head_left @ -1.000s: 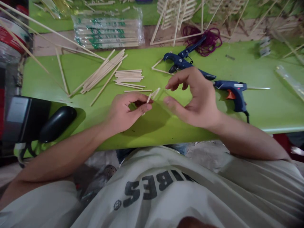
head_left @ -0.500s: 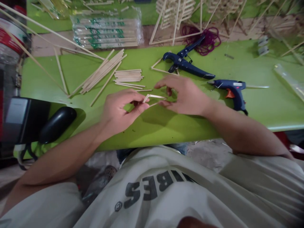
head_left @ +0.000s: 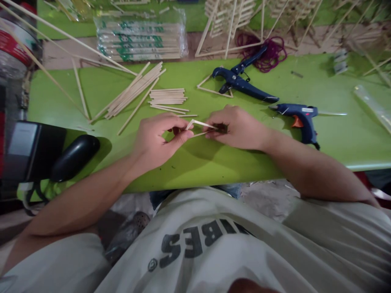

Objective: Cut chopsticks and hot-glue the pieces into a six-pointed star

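Note:
A small triangle of thin wooden sticks [head_left: 203,123] is held just above the green table, between both hands. My left hand [head_left: 163,136] pinches its left corner with thumb and fingers. At the right corner, my right hand [head_left: 236,127] has its thumb and fingers closed on the sticks; part of that corner is hidden. Short cut sticks [head_left: 168,97] lie in a row beyond my left hand. Another stick triangle [head_left: 215,91] rests on the table beyond the right hand, partly under a blue pipe cutter [head_left: 241,83].
A blue glue gun [head_left: 301,116] with a glue stick lies to the right. Long sticks [head_left: 134,91] and a plastic-wrapped pack of sticks [head_left: 140,40] are at back left. Purple cord [head_left: 270,55] and stick frames [head_left: 229,20] stand behind. A black device [head_left: 75,158] sits at left.
My right hand's raised fingers have come down and closed on the right end of the stick triangle. The left hand keeps its pinch. The view has shifted slightly.

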A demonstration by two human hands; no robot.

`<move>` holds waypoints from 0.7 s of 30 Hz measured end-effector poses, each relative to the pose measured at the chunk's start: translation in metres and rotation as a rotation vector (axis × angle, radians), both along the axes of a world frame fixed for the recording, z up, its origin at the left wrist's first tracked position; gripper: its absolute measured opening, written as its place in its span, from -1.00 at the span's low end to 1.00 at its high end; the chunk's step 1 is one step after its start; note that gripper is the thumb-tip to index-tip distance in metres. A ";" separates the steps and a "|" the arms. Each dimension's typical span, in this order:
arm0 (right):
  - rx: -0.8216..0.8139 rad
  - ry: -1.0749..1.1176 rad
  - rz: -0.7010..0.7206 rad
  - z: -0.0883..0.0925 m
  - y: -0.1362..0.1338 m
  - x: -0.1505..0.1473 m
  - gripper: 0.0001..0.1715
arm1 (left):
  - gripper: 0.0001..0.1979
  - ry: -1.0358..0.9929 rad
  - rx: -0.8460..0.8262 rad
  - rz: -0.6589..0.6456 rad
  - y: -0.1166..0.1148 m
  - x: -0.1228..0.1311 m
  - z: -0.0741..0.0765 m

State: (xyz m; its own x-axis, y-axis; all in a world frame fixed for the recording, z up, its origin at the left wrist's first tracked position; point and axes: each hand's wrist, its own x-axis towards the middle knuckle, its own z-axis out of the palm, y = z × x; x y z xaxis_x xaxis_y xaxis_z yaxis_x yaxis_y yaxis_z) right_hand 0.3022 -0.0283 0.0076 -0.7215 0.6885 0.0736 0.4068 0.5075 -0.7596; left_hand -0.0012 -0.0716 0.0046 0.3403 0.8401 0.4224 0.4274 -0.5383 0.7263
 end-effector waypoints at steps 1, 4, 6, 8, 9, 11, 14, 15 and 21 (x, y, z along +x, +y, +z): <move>-0.014 0.003 -0.010 0.000 0.000 0.000 -0.84 | -0.80 0.010 -0.013 0.009 0.000 0.000 0.000; -0.061 0.002 -0.068 -0.002 -0.001 0.000 -0.86 | -0.80 0.025 -0.044 0.044 -0.001 0.001 0.000; -0.087 0.027 -0.104 -0.005 -0.001 -0.001 -0.89 | -0.82 -0.004 -0.059 0.055 -0.001 0.002 0.000; -0.110 0.058 -0.128 -0.008 -0.002 0.000 -0.89 | -0.83 -0.028 -0.079 0.066 0.000 0.001 -0.002; -0.120 0.070 -0.136 -0.009 -0.002 0.000 -0.89 | -0.82 -0.030 -0.091 0.071 0.000 0.001 -0.002; -0.129 0.088 -0.149 -0.009 -0.002 0.000 -0.90 | -0.80 -0.029 -0.107 0.077 0.002 0.000 -0.003; -0.118 0.115 -0.160 -0.008 -0.002 -0.001 -0.89 | -0.79 -0.040 -0.116 0.074 0.003 0.000 -0.003; -0.115 0.126 -0.166 -0.007 -0.002 -0.002 -0.90 | -0.79 -0.047 -0.119 0.074 0.004 0.000 -0.003; -0.167 0.278 -0.220 -0.004 0.000 -0.003 -0.89 | -0.74 -0.119 -0.162 0.112 0.003 0.003 0.000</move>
